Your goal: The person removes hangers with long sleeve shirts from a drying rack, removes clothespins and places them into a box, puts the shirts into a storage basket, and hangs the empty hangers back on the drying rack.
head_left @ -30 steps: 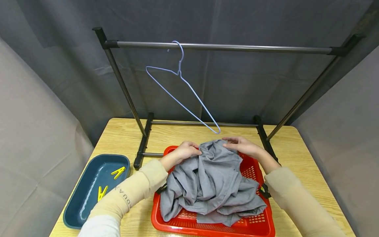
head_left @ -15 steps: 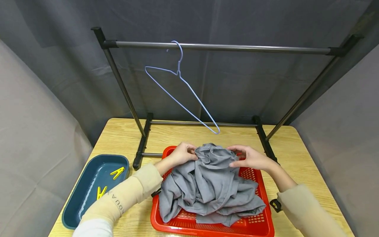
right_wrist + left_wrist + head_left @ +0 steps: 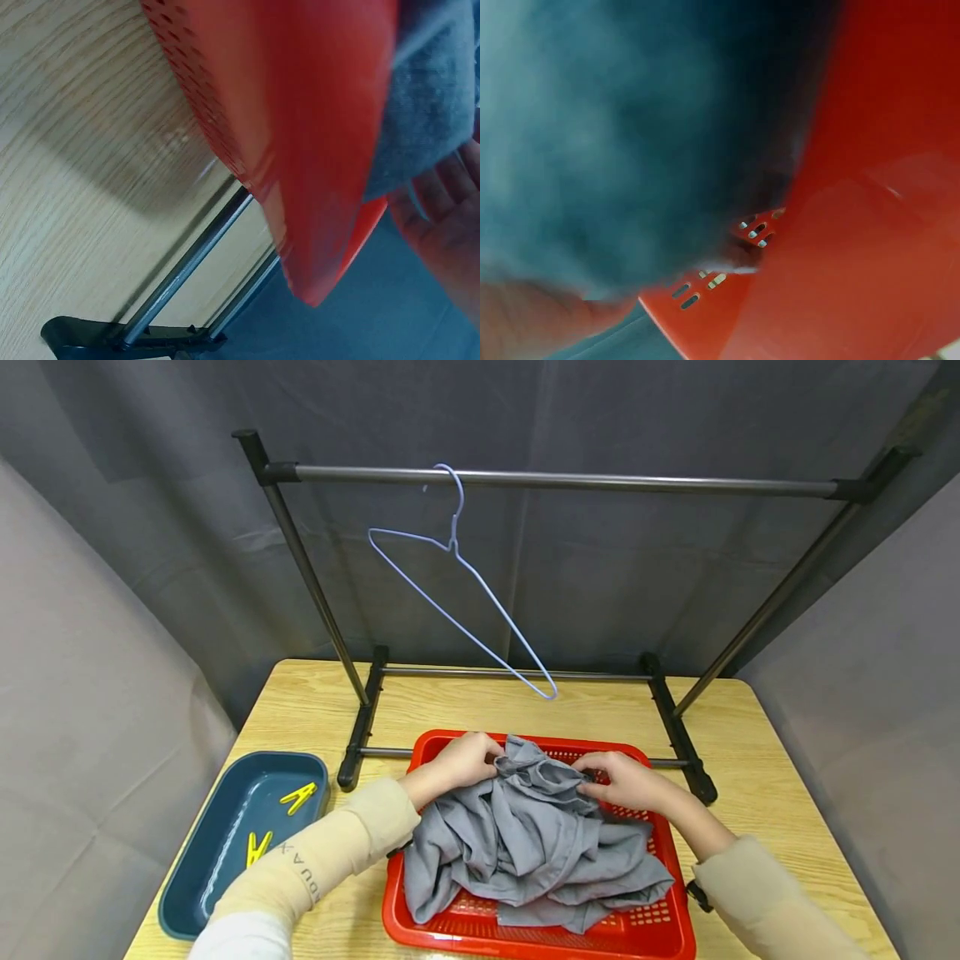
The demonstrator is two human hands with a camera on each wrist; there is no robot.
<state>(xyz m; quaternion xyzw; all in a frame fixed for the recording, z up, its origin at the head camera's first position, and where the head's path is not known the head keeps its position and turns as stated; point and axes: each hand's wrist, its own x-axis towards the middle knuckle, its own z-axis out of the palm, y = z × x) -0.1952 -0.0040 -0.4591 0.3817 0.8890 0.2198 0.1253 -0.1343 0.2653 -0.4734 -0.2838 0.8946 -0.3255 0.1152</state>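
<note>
A crumpled grey garment lies heaped in a red plastic basket; its kind is hidden by the folds. My left hand pinches a gathered fold at the garment's far left. Opposite it, my right hand grips the bunched cloth with curled fingers at the far right. In the left wrist view blurred cloth fills much of the picture, above part of the hand. In the right wrist view the fingers lie against the cloth, past the basket's rim.
Behind the basket stands a metal rack with a light purple hanger hooked on its bar. To the left on the wooden table is a dark blue tray with two yellow clothespins.
Both hands have come down with the bunched cloth, lower into the basket. The right hand first moved off to the right, then came back in against the cloth.
</note>
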